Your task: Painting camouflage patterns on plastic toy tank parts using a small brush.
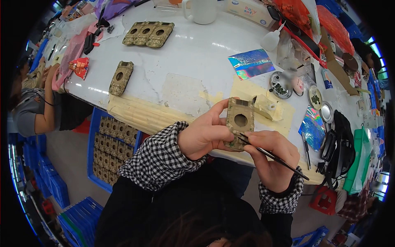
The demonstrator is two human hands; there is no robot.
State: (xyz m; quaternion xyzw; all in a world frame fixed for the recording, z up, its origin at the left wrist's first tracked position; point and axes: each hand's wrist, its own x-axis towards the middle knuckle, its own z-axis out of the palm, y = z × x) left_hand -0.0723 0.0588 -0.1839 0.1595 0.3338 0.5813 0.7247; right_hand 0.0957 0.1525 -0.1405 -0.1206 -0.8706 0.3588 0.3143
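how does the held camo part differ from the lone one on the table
The held part is in the left hand; the lone part lies on the table. A black tool's tip is at the held part; none is near the lone part. Both are camo with a round hole.

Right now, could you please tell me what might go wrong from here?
The slim black tweezers in the right hand point close to the left thumb; a slip might prick it or scratch the camouflage-patterned part with a round hole. The left hand holds that part near the white table's cream-coloured front edge, so it could drop. The round silvery dish of small dark pieces might spill if knocked.
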